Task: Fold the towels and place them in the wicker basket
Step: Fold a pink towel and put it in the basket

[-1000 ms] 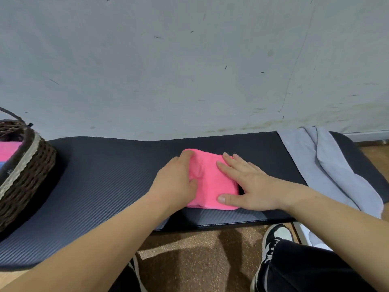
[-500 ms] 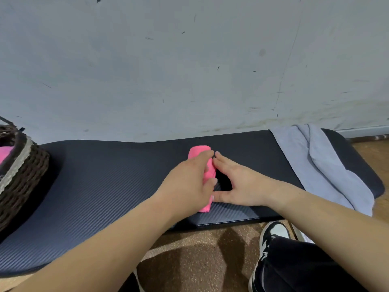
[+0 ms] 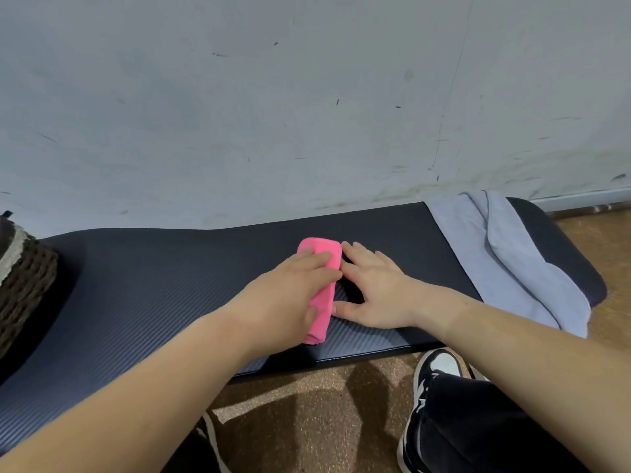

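Within the last second the pink towel (image 3: 322, 288) has gone from a broad pad to a narrow strip mid-surface (image 3: 153, 285), left hand (image 3: 290, 298) flat on it, right hand (image 3: 372, 295) open beside it, so it looks ready for the basket (image 3: 24, 278) well left, leaving the grey towel (image 3: 505, 257).

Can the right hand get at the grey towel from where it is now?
Probably yes: the right hand lies flat on the mat beside the pink towel, and only bare mat separates it from the grey towel.
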The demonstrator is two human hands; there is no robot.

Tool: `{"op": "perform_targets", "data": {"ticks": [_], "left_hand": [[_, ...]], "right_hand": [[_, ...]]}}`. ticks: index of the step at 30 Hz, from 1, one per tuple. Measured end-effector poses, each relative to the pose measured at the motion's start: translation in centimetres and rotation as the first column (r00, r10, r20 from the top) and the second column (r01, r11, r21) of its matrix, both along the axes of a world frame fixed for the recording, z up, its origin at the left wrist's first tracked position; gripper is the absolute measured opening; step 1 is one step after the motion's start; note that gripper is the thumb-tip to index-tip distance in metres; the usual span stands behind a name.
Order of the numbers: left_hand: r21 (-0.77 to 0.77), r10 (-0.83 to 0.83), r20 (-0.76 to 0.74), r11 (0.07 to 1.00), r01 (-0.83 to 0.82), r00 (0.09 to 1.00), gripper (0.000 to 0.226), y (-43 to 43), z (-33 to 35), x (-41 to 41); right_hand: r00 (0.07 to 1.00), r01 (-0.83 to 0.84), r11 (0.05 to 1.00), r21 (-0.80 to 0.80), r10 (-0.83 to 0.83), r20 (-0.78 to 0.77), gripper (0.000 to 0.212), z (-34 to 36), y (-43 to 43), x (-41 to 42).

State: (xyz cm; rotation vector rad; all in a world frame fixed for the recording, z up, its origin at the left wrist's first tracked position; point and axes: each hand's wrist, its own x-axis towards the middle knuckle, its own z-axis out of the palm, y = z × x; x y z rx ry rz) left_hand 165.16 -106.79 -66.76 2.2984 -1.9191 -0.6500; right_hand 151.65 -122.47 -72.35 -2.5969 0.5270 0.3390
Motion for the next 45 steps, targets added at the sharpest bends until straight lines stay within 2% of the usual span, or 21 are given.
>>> {"op": "perform_targets", "data": {"ticks": [3,8,12,15,18,20,22,25,26,30,31,32,34,36,39,41,43,45], "left_hand": [[0.035,-0.064,0.017,0.997,0.063,0.998,0.049,0.2,-0.2,0.4],[-0.008,-0.072,0.025,0.997,0.072,0.997,0.042,0.4,-2.3,0.1],[-0.019,-0.06,0.034,0.998,0.061,0.998,0.046,0.7,-3.2,-0.1],[-0.044,-0.071,0.073,0.996,0.075,0.995,0.045,1.1,-2.7,-0.3],[-0.07,0.005,0.111,0.998,0.003,0.994,0.053,1.4,-1.3,-0.4],[-0.062,0.131,0.181,0.991,-0.122,0.975,0.067,1.2,-0.6,-0.5],[-0.004,0.224,0.252,0.973,-0.231,0.941,0.071,0.9,-0.4,-0.7],[0.06,0.268,0.19,0.957,-0.284,0.945,0.067,0.7,-1.1,-1.2],[0.053,0.272,0.152,0.958,-0.282,0.95,0.07,0.7,-1.2,-1.3],[-0.023,0.246,0.056,0.969,-0.245,0.968,0.093,1.3,-0.7,-1.2],[-0.05,0.245,0.033,0.969,-0.243,0.969,0.092,1.8,-0.7,-1.1],[-0.074,0.25,0.007,0.966,-0.249,0.968,0.087,2.6,-0.3,-0.8],[-0.091,0.267,-0.052,0.958,-0.271,0.962,0.064,3.7,-0.1,0.1],[-0.112,0.307,-0.12,0.941,-0.32,0.944,0.043,5.5,0.7,1.3],[-0.148,0.386,-0.237,0.893,-0.426,0.892,0.028,8.3,2.4,3.1],[-0.156,0.439,-0.344,0.845,-0.512,0.83,0.032,10.1,3.9,4.3],[-0.175,0.467,-0.488,0.775,-0.607,0.737,0.044,11.9,5.5,5.3],[-0.17,0.466,-0.657,0.674,-0.719,0.592,0.052,13.4,6.7,6.0]], "right_hand": [[1.0,0.022,0.999,-0.025,-0.022,0.001,0.085,0.2,0.1,0.1],[0.999,0.031,0.999,-0.031,-0.03,0.021,0.069,0.3,-0.3,0.0],[0.963,0.18,0.982,0.053,-0.187,0.194,0.058,1.3,-1.1,0.6],[0.971,0.164,0.982,0.097,-0.178,0.158,0.051,1.4,-1.0,1.2],[0.985,0.147,0.986,0.073,-0.152,0.078,0.042,0.8,-1.0,1.9],[0.985,0.151,0.987,0.057,-0.155,0.078,0.038,0.9,-1.3,2.2],[0.984,0.142,0.988,0.056,-0.147,0.096,0.039,1.2,-1.5,2.2],[0.987,0.119,0.992,0.049,-0.124,0.104,0.033,1.5,-1.4,2.2],[0.987,0.12,0.992,0.044,-0.124,0.104,0.036,1.7,-1.2,2.1],[0.991,0.069,0.996,0.062,-0.075,0.114,0.093,3.2,-0.2,1.7],[0.993,0.025,0.999,0.03,-0.028,0.119,0.097,3.6,0.2,1.5],[0.993,-0.024,1.0,0.0,0.024,0.119,0.091,4.0,0.9,1.5],[0.987,-0.058,0.998,0.027,0.053,0.151,0.057,4.6,2.3,1.3],[0.975,0.023,0.988,0.153,-0.056,0.214,0.032,5.7,4.1,1.3],[0.937,0.163,0.92,0.357,-0.258,0.237,0.027,7.6,6.3,1.5],[0.909,0.209,0.856,0.473,-0.348,0.228,0.028,9.0,7.7,1.8],[0.859,0.256,0.716,0.65,-0.476,0.186,0.032,10.2,9.1,2.3],[0.813,0.267,0.51,0.818,-0.575,0.093,0.035,11.2,10.8,3.3]]}}
